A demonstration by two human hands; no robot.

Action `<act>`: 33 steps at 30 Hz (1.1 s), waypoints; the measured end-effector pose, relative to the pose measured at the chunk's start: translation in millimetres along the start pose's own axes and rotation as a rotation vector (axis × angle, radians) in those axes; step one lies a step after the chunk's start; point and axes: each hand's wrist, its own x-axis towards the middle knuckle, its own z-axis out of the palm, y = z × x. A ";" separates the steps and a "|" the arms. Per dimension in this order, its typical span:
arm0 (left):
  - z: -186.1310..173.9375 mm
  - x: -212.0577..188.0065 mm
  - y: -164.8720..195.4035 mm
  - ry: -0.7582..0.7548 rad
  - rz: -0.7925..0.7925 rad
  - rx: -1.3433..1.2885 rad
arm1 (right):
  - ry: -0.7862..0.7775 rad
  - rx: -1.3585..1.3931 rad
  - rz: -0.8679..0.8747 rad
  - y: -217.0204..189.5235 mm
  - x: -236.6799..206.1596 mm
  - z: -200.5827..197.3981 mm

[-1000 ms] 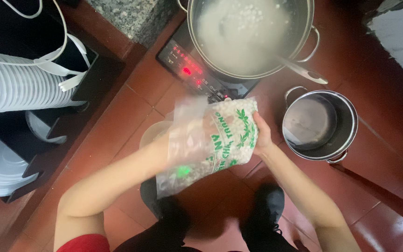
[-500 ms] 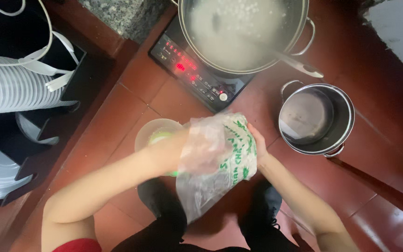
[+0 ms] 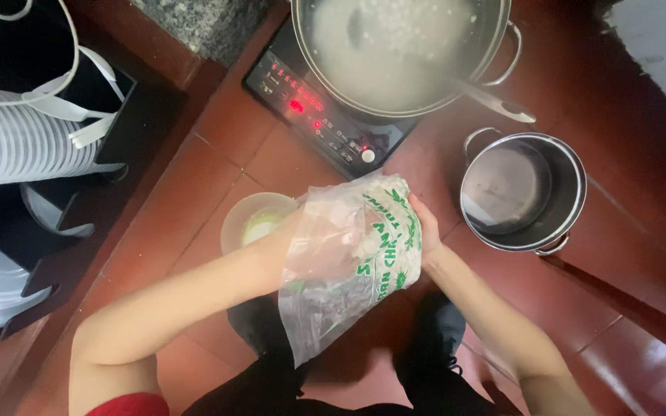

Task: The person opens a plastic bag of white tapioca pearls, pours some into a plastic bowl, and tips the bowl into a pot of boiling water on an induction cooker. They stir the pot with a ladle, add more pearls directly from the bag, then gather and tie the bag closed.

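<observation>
I see my left hand [image 3: 314, 243] inside the clear plastic bag [image 3: 348, 262], grip unclear; my right hand [image 3: 425, 231] pinches its edge; the big pot [image 3: 402, 46] holds pale liquid

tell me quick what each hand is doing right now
Left hand: inside the clear plastic bag; grip cannot be told.
Right hand: closed on the bag's edge, holding it up.

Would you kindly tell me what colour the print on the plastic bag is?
Green, on the clear plastic bag; the head view shows it.
</observation>
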 end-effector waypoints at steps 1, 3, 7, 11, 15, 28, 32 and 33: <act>-2.7 -0.2 -0.9 -0.001 0.000 -0.030 | -0.016 -0.004 -0.001 -0.4 0.0 0.5; -5.6 0.0 -2.0 -0.003 0.006 -0.044 | -0.034 -0.010 -0.001 -0.9 0.4 2.3; 1.5 -0.7 -3.4 0.034 0.038 0.190 | -0.054 -0.014 -0.020 -0.6 0.9 5.6; 16.6 -2.4 -1.9 0.175 0.067 0.311 | -0.034 -0.022 0.007 1.2 -1.4 4.0; 20.3 -1.3 4.6 -0.031 0.019 0.343 | 0.002 -0.058 -0.001 2.9 -3.5 -1.2; 30.5 -10.8 11.0 -0.035 -0.820 -1.276 | -0.072 -0.035 0.018 5.0 -6.8 4.1; 42.7 -16.2 10.3 -0.031 -0.862 -1.379 | -0.033 -0.058 0.000 6.0 -10.1 1.5; 44.2 -15.4 9.2 -0.044 -0.833 -1.351 | -0.032 -0.062 -0.001 6.2 -10.4 0.0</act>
